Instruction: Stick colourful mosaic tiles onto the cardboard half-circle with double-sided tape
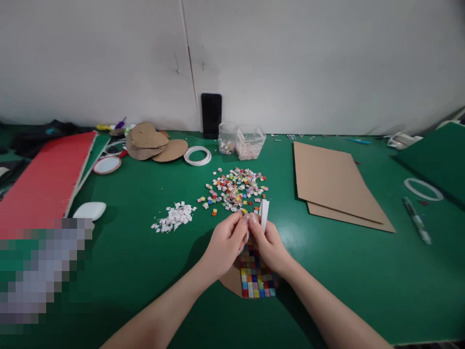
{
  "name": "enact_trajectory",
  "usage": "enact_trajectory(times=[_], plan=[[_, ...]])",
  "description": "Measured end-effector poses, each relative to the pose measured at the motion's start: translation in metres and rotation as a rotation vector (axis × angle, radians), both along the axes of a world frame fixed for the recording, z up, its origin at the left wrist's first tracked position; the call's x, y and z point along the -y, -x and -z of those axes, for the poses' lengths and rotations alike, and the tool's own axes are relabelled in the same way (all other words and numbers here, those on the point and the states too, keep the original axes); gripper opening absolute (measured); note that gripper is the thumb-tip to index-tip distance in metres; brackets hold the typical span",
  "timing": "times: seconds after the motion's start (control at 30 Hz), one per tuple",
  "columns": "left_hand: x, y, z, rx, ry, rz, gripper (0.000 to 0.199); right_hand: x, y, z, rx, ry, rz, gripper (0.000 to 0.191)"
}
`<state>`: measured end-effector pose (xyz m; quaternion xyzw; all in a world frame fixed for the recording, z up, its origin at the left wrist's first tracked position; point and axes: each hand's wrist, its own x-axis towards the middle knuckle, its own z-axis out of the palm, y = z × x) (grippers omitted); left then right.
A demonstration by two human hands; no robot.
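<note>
My left hand (227, 240) and my right hand (271, 242) meet over the mosaic, with thumbs and fingertips pinched together. A narrow white strip (265, 215) sticks up from between the fingers of my right hand; its exact kind is unclear. Whatever my left fingertips pinch is too small and covered to make out. Beneath both hands lies a cardboard piece (231, 280) partly covered by rows of colourful mosaic tiles (257, 281); the hands hide its upper part. Just beyond them spreads a loose pile of small coloured tiles (236, 186). White paper bits (176, 216) are heaped to the left.
Along the back stand a black phone (211, 116), a clear cup (227, 138) and a clear box (250, 142). Tape rolls (197, 156) and cardboard discs (170, 150) lie back left. Cardboard sheets (327, 182) and a pen (416, 220) are on the right; a red board (47, 179) lies left.
</note>
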<state>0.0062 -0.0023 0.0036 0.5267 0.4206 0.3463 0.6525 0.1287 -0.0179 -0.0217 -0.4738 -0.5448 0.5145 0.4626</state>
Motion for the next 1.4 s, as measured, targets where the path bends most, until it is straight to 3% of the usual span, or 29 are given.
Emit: enact_trajectory(times=[0.17,0.4,0.9,1.03,1.23,1.4], plan=[[0.0,-0.0015,0.0005,0.072,0.088,0.019,0.035,0.0009,0.0012,0.0015,-0.018,0.023,0.049,0.038],[0.0034,-0.0017,0.0011,-0.008,0.009,-0.029,0.033,0.0005,0.0011,-0.0016,-0.003,-0.034,0.017,0.035],[0.0017,-0.004,-0.0003,0.258,0.21,0.048,0.037,0.0009,0.0019,0.0038,-0.009,0.016,0.138,0.039],[0.0032,-0.0034,-0.0015,0.206,0.145,0.045,0.036,0.0008,0.0022,0.006,-0.044,0.041,0.163,0.04],[0.0046,-0.0019,-0.0017,-0.059,-0.113,-0.04,0.032,0.0005,0.001,0.0048,-0.052,0.031,0.18,0.039],[0.0052,-0.0009,0.0003,-0.141,-0.139,-0.009,0.033,0.0005,0.0014,0.0012,-0.04,-0.019,0.155,0.036]])
